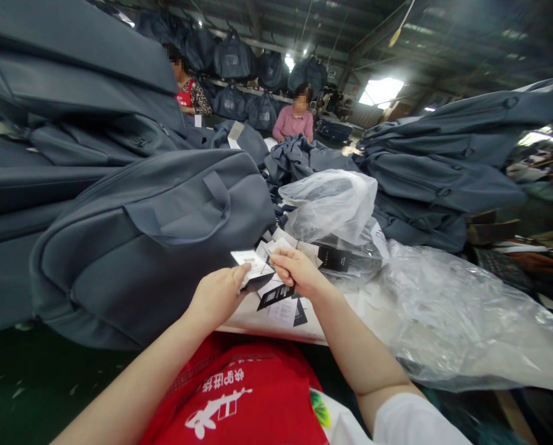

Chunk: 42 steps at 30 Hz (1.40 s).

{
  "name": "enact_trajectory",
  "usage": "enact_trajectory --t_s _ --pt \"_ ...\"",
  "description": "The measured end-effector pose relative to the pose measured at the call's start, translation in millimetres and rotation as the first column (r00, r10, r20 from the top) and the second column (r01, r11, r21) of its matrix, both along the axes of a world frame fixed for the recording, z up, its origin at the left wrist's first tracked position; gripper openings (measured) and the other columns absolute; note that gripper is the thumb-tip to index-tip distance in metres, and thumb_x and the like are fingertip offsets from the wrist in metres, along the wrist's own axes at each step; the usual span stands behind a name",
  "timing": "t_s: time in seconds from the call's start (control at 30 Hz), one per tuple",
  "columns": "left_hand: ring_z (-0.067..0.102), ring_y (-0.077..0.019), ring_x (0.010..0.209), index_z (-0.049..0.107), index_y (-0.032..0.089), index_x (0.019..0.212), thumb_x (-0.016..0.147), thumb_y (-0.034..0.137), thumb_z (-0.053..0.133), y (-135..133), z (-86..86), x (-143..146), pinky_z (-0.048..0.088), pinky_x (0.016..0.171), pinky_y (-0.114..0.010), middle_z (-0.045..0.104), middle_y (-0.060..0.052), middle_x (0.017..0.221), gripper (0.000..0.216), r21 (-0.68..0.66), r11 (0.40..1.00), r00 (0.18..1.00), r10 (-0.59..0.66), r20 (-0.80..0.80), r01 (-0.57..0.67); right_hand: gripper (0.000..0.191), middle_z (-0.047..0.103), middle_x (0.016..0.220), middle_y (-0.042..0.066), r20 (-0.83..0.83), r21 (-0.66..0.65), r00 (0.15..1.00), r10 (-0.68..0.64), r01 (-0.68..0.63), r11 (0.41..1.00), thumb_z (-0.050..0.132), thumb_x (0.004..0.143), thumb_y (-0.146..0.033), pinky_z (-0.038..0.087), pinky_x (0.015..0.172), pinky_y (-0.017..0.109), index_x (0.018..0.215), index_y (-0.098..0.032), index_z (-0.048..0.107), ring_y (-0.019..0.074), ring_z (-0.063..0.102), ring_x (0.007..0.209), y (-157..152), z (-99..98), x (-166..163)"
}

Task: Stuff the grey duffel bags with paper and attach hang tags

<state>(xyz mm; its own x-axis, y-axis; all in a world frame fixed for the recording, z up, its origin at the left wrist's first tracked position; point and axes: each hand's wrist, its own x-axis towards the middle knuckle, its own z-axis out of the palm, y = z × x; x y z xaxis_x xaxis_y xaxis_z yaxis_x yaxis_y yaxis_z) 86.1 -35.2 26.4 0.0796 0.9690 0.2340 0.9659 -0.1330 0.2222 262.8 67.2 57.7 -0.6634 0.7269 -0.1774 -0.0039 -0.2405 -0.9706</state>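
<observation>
My left hand (221, 293) pinches a white hang tag (253, 264) with print on its face, held just above the table edge. Close beside it, my right hand (297, 270) has thumb and fingertips pressed together at the tag's end; what they grip is too small to make out, perhaps a thin cord. Several more black and white tags (283, 310) lie loose on the white table (313, 330) under both hands. To the left a large blue-grey bag (165, 241) with a strap handle leans close to my left hand.
Bags are piled high at the left (72, 68) and the right (443, 167). Clear plastic bags (471, 309) cover the table's right side, and a bunched plastic bag (336, 204) sits ahead. Two people, one in a pink shirt (288, 123), work beyond; bags hang behind them.
</observation>
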Motion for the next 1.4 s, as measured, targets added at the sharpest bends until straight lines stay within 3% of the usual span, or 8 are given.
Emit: enact_trajectory --t_s 0.23,0.43,0.57,0.8,0.97,1.17,1.27,1.4 --pt "0.062 -0.0184 0.088 0.072 0.022 0.084 0.088 0.034 0.056 -6 23.8 -17 0.047 0.082 -0.031 0.063 -0.005 0.104 0.02 -0.147 0.962 0.939 -0.181 0.293 0.231 0.027 0.038 0.038 -0.011 0.042 0.209 0.979 0.202 -0.206 0.956 0.068 0.077 -0.037 0.013 0.032 0.015 0.067 -0.015 0.056 0.0017 0.024 0.031 21 0.2 10" --pt "0.042 -0.0256 0.132 0.073 0.021 0.097 0.085 0.037 0.062 -3 27.6 -12 0.031 0.112 -0.036 0.047 -0.006 0.144 0.023 -0.168 0.722 0.462 -0.23 0.856 0.672 0.036 0.042 0.04 -0.009 -0.235 0.122 0.805 0.545 -0.532 0.838 0.074 0.071 -0.042 0.014 0.031 0.015 0.067 -0.014 0.053 0.0007 0.023 0.028 24 -2.0 -1" --pt "0.063 -0.0246 0.098 0.072 0.014 0.1 0.08 0.042 0.067 -6 20.8 8 0.049 0.09 -0.036 0.069 -0.011 0.107 0.035 -0.206 0.733 0.308 -0.006 0.951 0.649 0.043 0.039 0.038 -0.01 -0.35 0.132 0.717 0.602 -0.599 0.79 0.074 0.067 -0.051 0.017 0.032 0.016 0.063 -0.015 0.05 0.0013 0.022 0.027 10 -1.1 -21" --pt "0.063 -0.0186 0.084 0.072 0.013 0.088 0.083 0.029 0.061 -18 28.4 6 0.048 0.081 -0.028 0.071 -0.006 0.089 0.019 -0.179 0.804 0.478 -0.144 0.867 0.567 0.032 0.05 0.056 -0.005 -0.337 0.165 0.884 0.324 -0.284 0.945 0.07 0.08 -0.041 0.031 0.044 0.018 0.072 -0.016 0.051 0.005 0.039 0.043 12 9.5 -19" --pt "0.059 -0.0155 0.079 0.07 0.015 0.082 0.083 0.024 0.061 -23 27.8 -14 0.045 0.076 -0.024 0.067 -0.002 0.081 0.013 -0.19 0.815 0.58 -0.206 0.788 0.547 0.024 0.042 0.056 -0.007 -0.118 0.262 0.938 0.327 -0.288 0.921 0.064 0.085 -0.037 0.031 0.05 0.02 0.079 -0.016 0.054 0.0068 0.038 0.049 18 10.0 1" --pt "0.059 -0.017 0.085 0.069 0.015 0.086 0.084 0.036 0.062 -24 15.8 -32 0.046 0.08 -0.025 0.066 -0.003 0.086 0.022 -0.202 0.778 0.513 -0.174 0.84 0.595 0.044 0.043 0.067 -0.006 0.326 0.536 0.764 0.557 -0.635 0.557 0.061 0.073 -0.011 0.034 0.06 0.022 0.116 -0.016 0.061 0.0086 0.039 0.06 6 24.2 13" --pt "0.06 -0.0192 0.092 0.071 0.016 0.092 0.083 0.039 0.065 -27 9.8 -36 0.046 0.086 -0.028 0.068 -0.006 0.095 0.025 -0.208 0.78 0.461 -0.113 0.88 0.59 0.05 0.056 0.08 -0.001 0.506 0.681 0.74 0.443 -0.658 0.322 0.062 0.071 -0.009 0.039 0.071 0.025 0.12 -0.02 0.063 0.012 0.047 0.072 -4 26.6 9" --pt "0.06 -0.0181 0.087 0.072 0.015 0.092 0.081 0.04 0.067 -33 1.9 -42 0.048 0.08 -0.027 0.067 -0.006 0.093 0.028 -0.235 0.773 0.387 -0.015 0.922 0.59 0.039 0.058 0.083 0.002 0.585 0.745 0.76 0.283 -0.642 0.18 0.068 0.075 -0.019 0.041 0.076 0.028 0.115 -0.02 0.067 0.0155 0.051 0.077 -15 27.3 4"
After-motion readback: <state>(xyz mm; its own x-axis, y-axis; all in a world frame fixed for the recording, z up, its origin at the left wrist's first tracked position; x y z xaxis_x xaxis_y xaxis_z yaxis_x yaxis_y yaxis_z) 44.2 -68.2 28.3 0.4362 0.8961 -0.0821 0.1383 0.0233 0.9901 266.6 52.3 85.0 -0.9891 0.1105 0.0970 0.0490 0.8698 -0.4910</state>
